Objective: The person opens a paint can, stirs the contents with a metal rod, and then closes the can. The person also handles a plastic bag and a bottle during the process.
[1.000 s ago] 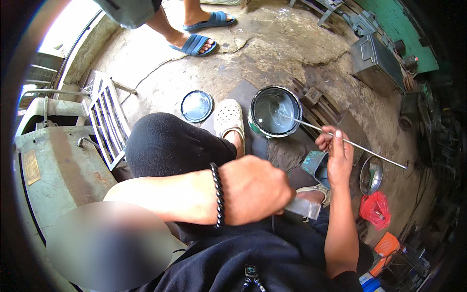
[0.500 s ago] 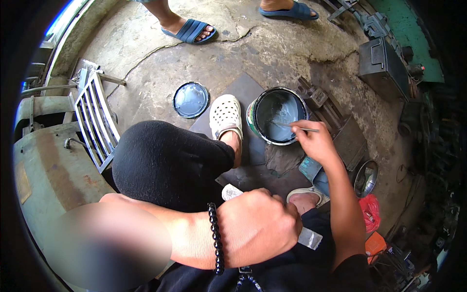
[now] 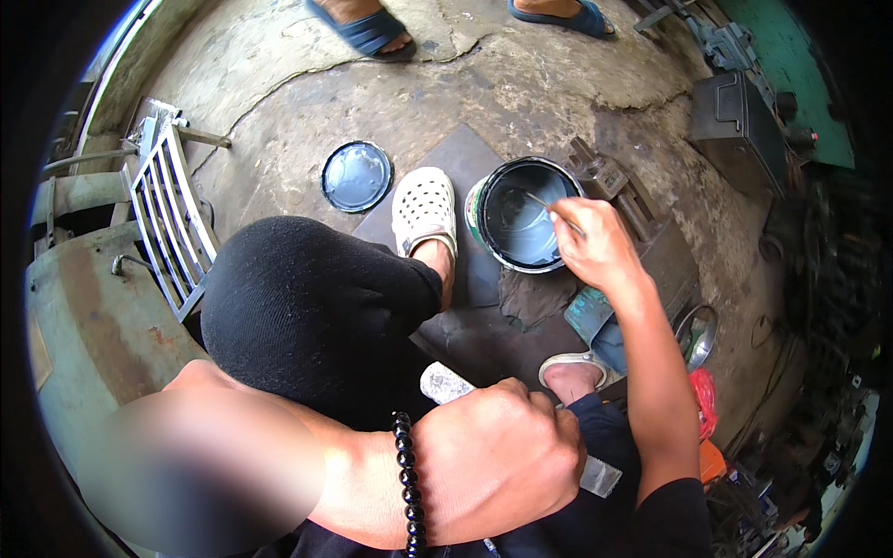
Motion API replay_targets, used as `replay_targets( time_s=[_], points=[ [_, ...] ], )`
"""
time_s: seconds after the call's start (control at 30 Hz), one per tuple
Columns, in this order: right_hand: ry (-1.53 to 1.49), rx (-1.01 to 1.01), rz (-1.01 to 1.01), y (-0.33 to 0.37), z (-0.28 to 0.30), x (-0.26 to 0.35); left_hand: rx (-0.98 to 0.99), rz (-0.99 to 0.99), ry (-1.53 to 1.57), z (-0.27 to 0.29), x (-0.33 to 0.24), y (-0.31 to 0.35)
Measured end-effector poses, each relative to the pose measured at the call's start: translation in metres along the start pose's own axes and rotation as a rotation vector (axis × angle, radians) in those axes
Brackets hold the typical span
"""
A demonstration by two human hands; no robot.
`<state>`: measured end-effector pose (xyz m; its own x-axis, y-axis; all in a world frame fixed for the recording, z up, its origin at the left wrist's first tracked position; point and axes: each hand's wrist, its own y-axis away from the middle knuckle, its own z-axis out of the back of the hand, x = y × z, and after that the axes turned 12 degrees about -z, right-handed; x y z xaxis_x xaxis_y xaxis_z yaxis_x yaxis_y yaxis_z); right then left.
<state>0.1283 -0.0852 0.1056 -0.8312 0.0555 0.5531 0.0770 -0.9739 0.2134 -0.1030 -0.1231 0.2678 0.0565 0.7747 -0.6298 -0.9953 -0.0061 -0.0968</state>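
My left hand (image 3: pixel 498 456), with a black bead bracelet at the wrist, is closed in a fist over my lap. It grips a flat grey-white bar (image 3: pixel 444 382); a pale rounded end and a grey square-cut end stick out on either side, and the middle is hidden. My right hand (image 3: pixel 600 244) pinches a thin metal rod (image 3: pixel 538 199) over the open paint can (image 3: pixel 472 209). The rod's far end reaches into the can's mouth. Grey-blue paint (image 3: pixel 521 219) lies inside, and dark paint coats the rim.
A paint-smeared lid (image 3: pixel 356 177) lies left of my white clog (image 3: pixel 423 212). A metal vise-like block (image 3: pixel 609 181) stands beside the can, and a dark cloth (image 3: pixel 535 296) lies below it. A slatted metal frame (image 3: pixel 172 209) leans at left. Another person's blue sandals (image 3: pixel 372 33) are ahead.
My right hand has shifted slightly up, and the rod now tilts differently, its tip farther up in the can. The other person's left-side foot has moved. The whole view has shifted a little.
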Motion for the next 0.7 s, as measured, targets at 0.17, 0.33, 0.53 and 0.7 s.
replay_targets(
  time_s=[0.17,0.33,0.53,0.7],
  points=[
    [-0.072,0.169,-0.176,0.003,0.005,0.001,-0.005,-0.014,0.022,0.000,-0.003,-0.003],
    [-0.120,0.171,-0.158,0.003,-0.005,0.003,0.034,0.006,0.021,-0.002,-0.007,-0.004],
    [0.106,0.072,-0.192,-0.001,-0.002,-0.003,0.010,0.013,-0.002,-0.002,-0.011,-0.004],
    [-0.083,0.085,-0.214,-0.003,-0.001,0.001,0.007,-0.004,-0.004,-0.003,-0.010,-0.002]
  ],
)
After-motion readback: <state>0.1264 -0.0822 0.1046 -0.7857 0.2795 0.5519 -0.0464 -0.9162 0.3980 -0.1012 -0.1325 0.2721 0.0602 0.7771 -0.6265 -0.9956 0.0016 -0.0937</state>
